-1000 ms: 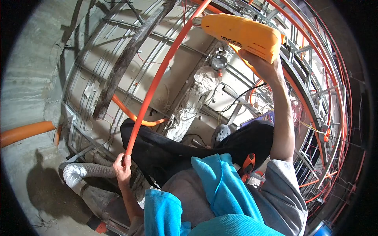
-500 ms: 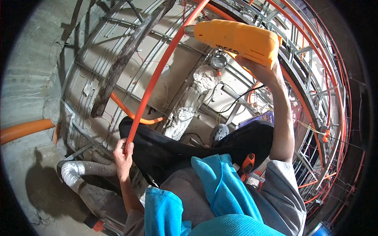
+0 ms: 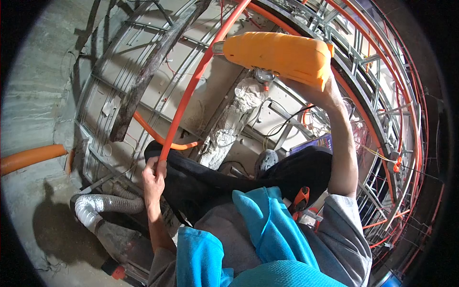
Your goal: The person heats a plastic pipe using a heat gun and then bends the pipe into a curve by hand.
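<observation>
A bare concrete wall (image 3: 43,95) fills the left side, beside it a grid of grey metal framing (image 3: 119,71) strung with thin wires. An orange conduit (image 3: 191,95) runs slantwise across that framing. Below the conduit lies a ribbed silver duct (image 3: 95,205) on the concrete floor (image 3: 43,239). The left hand (image 3: 154,174) grips the conduit's lower stretch; the right hand (image 3: 325,93) clasps an orange power tool (image 3: 279,52) just right of the conduit's upper stretch.

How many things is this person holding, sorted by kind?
Orange power tool in the right hand: 1
Thin orange conduit in the left hand: 1
Total: 2
</observation>
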`<action>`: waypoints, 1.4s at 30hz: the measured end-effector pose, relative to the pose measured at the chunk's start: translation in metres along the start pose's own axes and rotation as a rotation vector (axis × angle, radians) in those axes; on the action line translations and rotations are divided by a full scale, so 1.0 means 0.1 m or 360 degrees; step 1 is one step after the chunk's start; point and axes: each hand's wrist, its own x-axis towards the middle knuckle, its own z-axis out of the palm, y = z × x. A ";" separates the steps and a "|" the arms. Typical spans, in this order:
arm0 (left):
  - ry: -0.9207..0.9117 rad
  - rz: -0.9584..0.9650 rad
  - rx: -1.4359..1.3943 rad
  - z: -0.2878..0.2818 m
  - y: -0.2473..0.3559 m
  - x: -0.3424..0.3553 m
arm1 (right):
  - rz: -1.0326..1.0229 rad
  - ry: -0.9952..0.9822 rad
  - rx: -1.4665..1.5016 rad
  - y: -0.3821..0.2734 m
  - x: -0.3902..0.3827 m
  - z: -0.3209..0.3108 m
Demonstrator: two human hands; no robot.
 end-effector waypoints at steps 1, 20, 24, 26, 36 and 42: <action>0.0004 -0.0002 0.0002 0.01 0.00 0.02 | 0.0077 -0.0046 0.0007 -0.05 -0.01 0.00; -0.0124 -0.0020 -0.0019 0.24 0.36 0.29 | -0.0136 -0.0341 0.0102 -0.25 -0.15 0.07; -0.0112 0.0018 0.0121 0.23 0.52 0.27 | -0.0146 -0.0086 -0.0019 -0.12 -0.25 0.19; -0.0075 0.0029 0.0158 0.18 0.47 0.24 | -0.0235 0.0035 -0.0045 -0.12 -0.22 0.20; -0.0020 -0.0101 0.0296 -0.14 0.26 -0.06 | -0.0286 0.0085 0.0051 -0.09 -0.09 0.01; -0.0049 -0.0212 0.0319 -0.25 0.25 -0.23 | -0.0101 0.0110 -0.0011 -0.02 0.01 -0.02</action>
